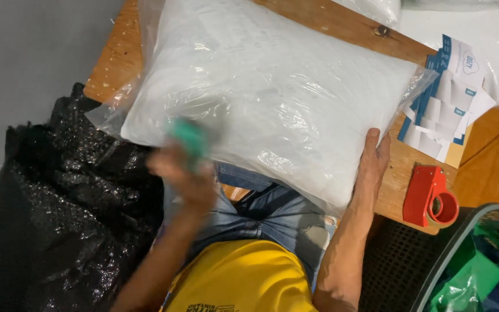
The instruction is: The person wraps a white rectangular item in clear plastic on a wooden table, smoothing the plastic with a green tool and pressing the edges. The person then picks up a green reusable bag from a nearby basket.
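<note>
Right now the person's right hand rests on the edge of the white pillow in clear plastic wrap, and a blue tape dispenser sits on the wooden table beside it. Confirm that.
One detail is wrong: the tape dispenser is red, not blue, as the head view shows. The rest holds: the right hand rests on the edge of the white pillow in clear plastic wrap, and the dispenser sits on the wooden table beside it.
</note>
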